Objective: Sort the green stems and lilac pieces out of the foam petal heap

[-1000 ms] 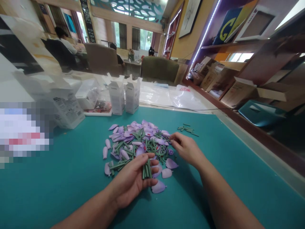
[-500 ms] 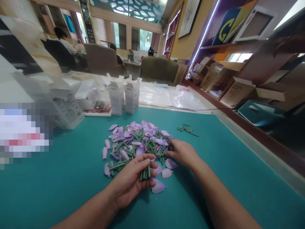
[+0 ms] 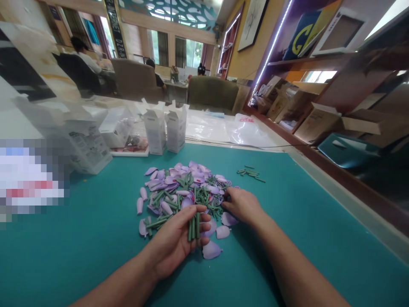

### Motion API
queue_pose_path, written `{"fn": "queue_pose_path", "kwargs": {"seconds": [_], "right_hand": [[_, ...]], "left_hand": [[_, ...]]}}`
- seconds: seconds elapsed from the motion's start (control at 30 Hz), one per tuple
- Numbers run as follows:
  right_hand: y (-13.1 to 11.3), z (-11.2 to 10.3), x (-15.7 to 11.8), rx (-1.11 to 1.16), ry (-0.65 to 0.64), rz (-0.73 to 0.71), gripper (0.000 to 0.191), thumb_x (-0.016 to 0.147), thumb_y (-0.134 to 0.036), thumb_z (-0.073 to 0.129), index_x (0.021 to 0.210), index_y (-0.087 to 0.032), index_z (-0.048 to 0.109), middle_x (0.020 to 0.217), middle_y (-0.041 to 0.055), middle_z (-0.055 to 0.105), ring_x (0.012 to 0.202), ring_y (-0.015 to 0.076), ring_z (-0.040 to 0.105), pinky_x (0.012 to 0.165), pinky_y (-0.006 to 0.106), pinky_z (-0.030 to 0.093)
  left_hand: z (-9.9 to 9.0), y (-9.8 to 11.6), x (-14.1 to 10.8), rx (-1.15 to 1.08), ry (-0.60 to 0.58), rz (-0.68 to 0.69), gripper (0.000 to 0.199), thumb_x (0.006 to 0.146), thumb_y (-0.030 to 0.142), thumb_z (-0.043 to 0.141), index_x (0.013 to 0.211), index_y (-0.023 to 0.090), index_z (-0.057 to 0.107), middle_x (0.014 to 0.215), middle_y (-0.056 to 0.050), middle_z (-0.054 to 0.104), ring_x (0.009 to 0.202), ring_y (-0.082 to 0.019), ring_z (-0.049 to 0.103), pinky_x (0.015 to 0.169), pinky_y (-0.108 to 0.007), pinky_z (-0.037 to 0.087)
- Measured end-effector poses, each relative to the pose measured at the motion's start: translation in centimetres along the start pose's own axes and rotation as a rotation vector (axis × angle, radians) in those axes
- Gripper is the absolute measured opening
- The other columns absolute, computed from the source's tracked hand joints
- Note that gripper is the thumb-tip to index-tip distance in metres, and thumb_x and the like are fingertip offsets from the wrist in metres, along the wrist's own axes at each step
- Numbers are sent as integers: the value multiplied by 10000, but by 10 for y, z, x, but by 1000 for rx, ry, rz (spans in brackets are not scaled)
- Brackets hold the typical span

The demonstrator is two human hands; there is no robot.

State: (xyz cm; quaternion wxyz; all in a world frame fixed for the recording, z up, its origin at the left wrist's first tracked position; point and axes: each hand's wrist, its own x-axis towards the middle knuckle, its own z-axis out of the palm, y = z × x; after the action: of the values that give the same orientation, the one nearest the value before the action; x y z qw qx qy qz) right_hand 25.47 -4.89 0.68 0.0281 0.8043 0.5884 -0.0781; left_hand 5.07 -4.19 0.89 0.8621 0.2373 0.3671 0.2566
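Observation:
Several green plastic stem pieces [image 3: 193, 227] lie side by side in my left hand [image 3: 179, 238], its palm turned up and fingers curled around them. My right hand [image 3: 243, 204] is at the right edge of a pile, its fingertips pinched among small green parts [image 3: 214, 209]; what they grip, if anything, is hidden. Lilac plastic petals [image 3: 171, 181] make up much of the pile, mixed with green stems and a green leaf piece [image 3: 185, 181]. A few loose petals [image 3: 211, 250] lie near my left fingertips.
A small group of green stems [image 3: 251, 172] lies apart at the right on the green mat [image 3: 319, 238]. Two white boxes [image 3: 176, 128] with raised flaps stand at the back, and another white box [image 3: 87, 145] is at the left. Cardboard boxes [image 3: 318, 123] fill the right shelf.
My left thumb has lifted off the stems, which now show more fully in the palm. My right fingers have drawn closer together at the pile's edge.

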Motion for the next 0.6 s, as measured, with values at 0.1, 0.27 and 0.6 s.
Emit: {"fn": "queue_pose_path", "kwargs": {"seconds": [0.1,0.27,0.6], "right_hand": [[-1,2,1,12,8,-3,176,806,-312,550,935,-222,628,980,81,701,882,245,639,583,283,323],[1,4,2,38,18,-20,154,821,-235,496,902,-220,626,963,70,701,864,220,635,587,278,310],[5,7,4,88,88,-35,117,787,-214,498,787,-210,615,853,56,692,754,193,596,560,271,270]], "left_hand": [[2,1,0,-14,7,-4,182,926,247,500,974,123,624,861,-82,660,710,-158,653,566,-265,572],[3,2,-1,-26,17,-3,198,927,266,500,953,120,633,851,-80,663,703,-160,652,562,-269,569],[2,1,0,-28,19,3,204,934,262,486,952,119,630,843,-81,670,705,-162,661,575,-274,572]]}}
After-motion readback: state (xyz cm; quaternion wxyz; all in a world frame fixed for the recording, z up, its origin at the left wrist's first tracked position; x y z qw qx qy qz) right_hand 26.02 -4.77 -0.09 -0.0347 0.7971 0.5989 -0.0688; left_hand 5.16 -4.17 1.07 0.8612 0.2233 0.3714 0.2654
